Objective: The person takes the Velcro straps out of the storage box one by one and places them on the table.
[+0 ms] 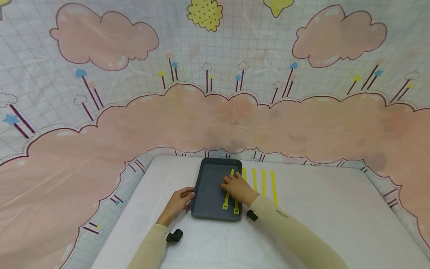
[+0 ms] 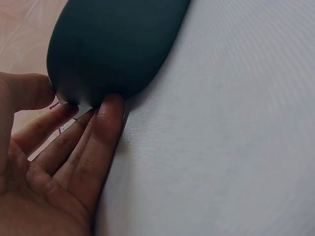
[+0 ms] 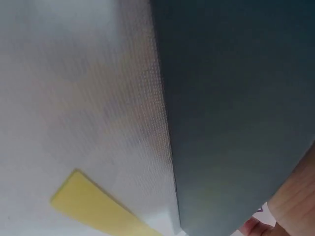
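Note:
A dark grey tray (image 1: 209,179) lies on the white table. My left hand (image 1: 178,201) is at its left side. In the left wrist view, fairly straight fingers (image 2: 106,123) and the thumb touch the outer wall of the tray (image 2: 118,44). My right hand (image 1: 240,189) reaches over the right rim, across two yellow cable straps (image 1: 226,203) with slotted ends lying lengthwise in the tray. Its fingertips are near the left strap; whether they pinch it is hidden. The right wrist view shows mostly tray wall (image 3: 236,98) and a sliver of hand.
Several more yellow straps (image 1: 264,183) lie side by side on the table right of the tray. One strap end (image 3: 93,201) shows in the right wrist view. Behind the white table (image 1: 319,209) hangs a cloud-patterned cloth (image 1: 235,119).

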### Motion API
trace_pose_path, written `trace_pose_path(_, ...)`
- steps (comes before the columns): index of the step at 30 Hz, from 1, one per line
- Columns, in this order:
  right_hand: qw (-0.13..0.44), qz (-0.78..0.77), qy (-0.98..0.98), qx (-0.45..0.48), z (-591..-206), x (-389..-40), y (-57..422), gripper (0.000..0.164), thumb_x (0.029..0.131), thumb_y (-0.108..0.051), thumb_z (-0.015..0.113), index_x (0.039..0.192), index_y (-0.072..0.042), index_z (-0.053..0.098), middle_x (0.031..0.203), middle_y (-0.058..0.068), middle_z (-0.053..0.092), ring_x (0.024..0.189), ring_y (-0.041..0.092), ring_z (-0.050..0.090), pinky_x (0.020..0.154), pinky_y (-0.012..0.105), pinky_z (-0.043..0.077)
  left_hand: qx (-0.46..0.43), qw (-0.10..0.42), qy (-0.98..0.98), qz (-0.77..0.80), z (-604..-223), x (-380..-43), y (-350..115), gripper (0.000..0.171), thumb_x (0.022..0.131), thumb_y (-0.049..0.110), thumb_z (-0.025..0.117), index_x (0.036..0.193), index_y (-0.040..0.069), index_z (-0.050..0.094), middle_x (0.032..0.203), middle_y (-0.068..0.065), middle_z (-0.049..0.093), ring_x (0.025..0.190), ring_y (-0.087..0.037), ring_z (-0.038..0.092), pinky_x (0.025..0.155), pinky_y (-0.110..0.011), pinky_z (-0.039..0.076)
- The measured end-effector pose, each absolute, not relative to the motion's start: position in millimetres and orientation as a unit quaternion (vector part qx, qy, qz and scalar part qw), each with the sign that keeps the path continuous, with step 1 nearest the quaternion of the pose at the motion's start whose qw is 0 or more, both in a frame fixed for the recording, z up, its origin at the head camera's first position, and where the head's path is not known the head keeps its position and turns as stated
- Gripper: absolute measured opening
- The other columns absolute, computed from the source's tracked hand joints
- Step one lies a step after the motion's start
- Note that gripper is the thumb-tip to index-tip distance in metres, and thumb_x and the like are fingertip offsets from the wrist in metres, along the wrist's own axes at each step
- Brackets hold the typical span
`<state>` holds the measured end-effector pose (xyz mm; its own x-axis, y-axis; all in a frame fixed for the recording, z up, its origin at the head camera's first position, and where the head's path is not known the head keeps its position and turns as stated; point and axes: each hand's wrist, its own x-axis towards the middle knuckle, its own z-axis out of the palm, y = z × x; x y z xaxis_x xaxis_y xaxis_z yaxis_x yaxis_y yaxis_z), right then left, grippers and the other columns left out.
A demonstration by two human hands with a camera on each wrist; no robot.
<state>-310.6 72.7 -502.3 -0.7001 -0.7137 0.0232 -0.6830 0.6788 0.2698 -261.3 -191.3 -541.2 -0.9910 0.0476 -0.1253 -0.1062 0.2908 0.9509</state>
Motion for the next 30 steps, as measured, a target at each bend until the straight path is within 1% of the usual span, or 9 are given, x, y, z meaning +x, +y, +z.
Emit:
trace_pose_path(4, 0.062, -0.130, -0.911, 0.386, -503, -312, 73, 0.028, 0.097, -0.017, 0.061, 0.123, -0.026, 0.065, 0.128, 0.003, 0.062, 0.119, 0.024, 0.057, 0.102, 0.052, 0.047, -0.017, 0.062, 0.797, 0.600, -542, -262, -190, 0.037, 0.098, 0.014, 0.060, 0.134, 0.005, 0.059, 0.130, -0.021, 0.063, 0.105, -0.024, 0.064, 0.065, -0.032, 0.057)
trace_pose_path(9, 0.075, -0.148, -0.899, 0.406, -506, -315, 73, 0.025, 0.097, -0.020, 0.061, 0.120, -0.028, 0.066, 0.122, 0.000, 0.063, 0.113, 0.021, 0.058, 0.097, 0.047, 0.049, -0.014, 0.061, 0.799, 0.598, -542, -261, -189, 0.038, 0.098, 0.015, 0.060, 0.134, 0.005, 0.059, 0.130, -0.021, 0.063, 0.106, -0.024, 0.064, 0.065, -0.031, 0.057)
trace_pose_path(16, 0.078, -0.158, -0.884, 0.433, -511, -317, 68, 0.023, 0.099, -0.022, 0.057, 0.119, -0.030, 0.066, 0.120, -0.002, 0.063, 0.113, 0.018, 0.057, 0.094, 0.041, 0.051, -0.017, 0.062, 0.800, 0.596, -542, -260, -190, 0.038, 0.098, 0.015, 0.059, 0.134, 0.005, 0.059, 0.130, -0.021, 0.063, 0.107, -0.025, 0.064, 0.065, -0.030, 0.057)
trace_pose_path(20, 0.083, -0.156, -0.879, 0.443, -514, -317, 66, 0.021, 0.101, -0.024, 0.054, 0.118, -0.030, 0.065, 0.121, -0.002, 0.063, 0.114, 0.018, 0.057, 0.095, 0.041, 0.051, -0.018, 0.060, 0.804, 0.592, -541, -258, -190, 0.036, 0.098, 0.015, 0.059, 0.133, 0.004, 0.060, 0.129, -0.021, 0.063, 0.107, -0.025, 0.064, 0.064, -0.031, 0.057)
trace_pose_path(25, 0.097, -0.158, -0.878, 0.442, -514, -316, 65, 0.019, 0.100, -0.026, 0.055, 0.116, -0.029, 0.065, 0.121, -0.002, 0.063, 0.114, 0.017, 0.058, 0.096, 0.042, 0.050, -0.016, 0.056, 0.803, 0.593, -541, -259, -190, 0.036, 0.098, 0.015, 0.059, 0.133, 0.005, 0.060, 0.129, -0.020, 0.064, 0.108, -0.026, 0.064, 0.065, -0.031, 0.057)
trace_pose_path(30, 0.087, -0.163, -0.878, 0.441, -512, -315, 65, 0.022, 0.101, -0.026, 0.055, 0.121, -0.029, 0.062, 0.126, -0.002, 0.061, 0.120, 0.018, 0.056, 0.100, 0.043, 0.049, -0.013, 0.057, 0.803, 0.593, -540, -258, -190, 0.037, 0.098, 0.015, 0.059, 0.134, 0.005, 0.059, 0.129, -0.020, 0.064, 0.108, -0.025, 0.064, 0.065, -0.031, 0.057)
